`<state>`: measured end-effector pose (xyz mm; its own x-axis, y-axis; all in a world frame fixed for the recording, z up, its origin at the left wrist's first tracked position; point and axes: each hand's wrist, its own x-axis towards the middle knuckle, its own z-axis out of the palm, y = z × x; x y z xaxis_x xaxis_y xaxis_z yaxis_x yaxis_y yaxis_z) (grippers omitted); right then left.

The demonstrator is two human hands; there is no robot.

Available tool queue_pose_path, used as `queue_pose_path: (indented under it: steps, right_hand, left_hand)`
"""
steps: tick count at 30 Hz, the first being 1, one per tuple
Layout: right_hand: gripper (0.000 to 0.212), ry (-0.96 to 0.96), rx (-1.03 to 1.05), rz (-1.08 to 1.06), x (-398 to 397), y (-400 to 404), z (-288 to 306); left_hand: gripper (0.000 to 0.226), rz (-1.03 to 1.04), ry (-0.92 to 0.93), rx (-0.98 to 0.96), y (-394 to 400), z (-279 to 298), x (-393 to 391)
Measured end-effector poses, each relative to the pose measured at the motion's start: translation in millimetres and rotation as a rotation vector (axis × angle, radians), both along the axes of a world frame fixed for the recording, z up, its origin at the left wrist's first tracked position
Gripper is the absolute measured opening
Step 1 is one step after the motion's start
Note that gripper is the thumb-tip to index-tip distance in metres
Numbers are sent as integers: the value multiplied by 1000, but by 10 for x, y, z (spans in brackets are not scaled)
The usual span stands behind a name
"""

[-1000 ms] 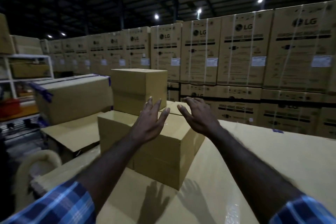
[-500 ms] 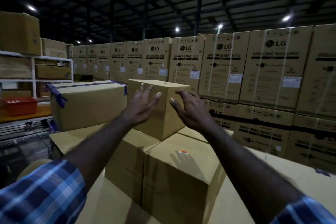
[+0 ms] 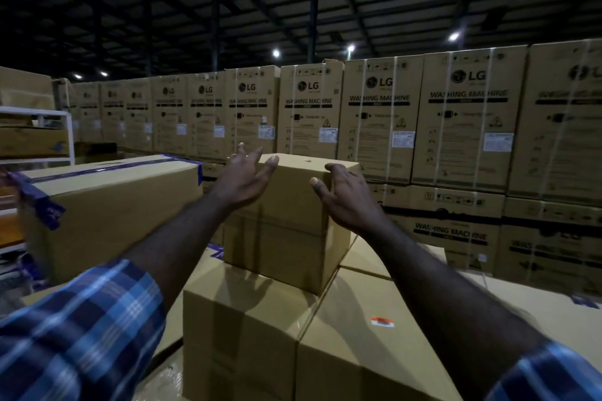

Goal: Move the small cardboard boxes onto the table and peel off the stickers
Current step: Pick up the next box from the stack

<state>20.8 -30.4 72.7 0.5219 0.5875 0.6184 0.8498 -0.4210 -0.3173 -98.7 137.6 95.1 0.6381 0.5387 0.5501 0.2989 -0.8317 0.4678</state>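
Both hands have reached the top box point(image 3: 290, 221): left hand point(image 3: 242, 177) and right hand point(image 3: 345, 195) flank it, fingers spread (boxes sealed, contents unseen).

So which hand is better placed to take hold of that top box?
The right hand, probably: its fingers already reach the top box's upper right edge. The left hand is spread open beside the box's left corner.
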Motion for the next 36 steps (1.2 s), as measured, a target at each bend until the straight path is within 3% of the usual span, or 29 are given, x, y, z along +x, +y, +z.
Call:
queue_pose_path:
  steps: [7, 16, 25, 36]
  right_hand:
    - [61, 56, 76, -107, 149, 409, -121]
    - [51, 202, 291, -122, 151, 680, -147]
    - [53, 187, 289, -181, 188, 724, -26]
    - [50, -22, 449, -257, 180, 188, 506]
  left_hand:
    - [61, -11, -1, -98, 802, -72, 223]
    - [64, -237, -285, -552, 1110, -234, 486]
    - [56, -220, -423, -464, 1068, -194, 556]
    - [54, -308, -558, -381, 632, 167, 698]
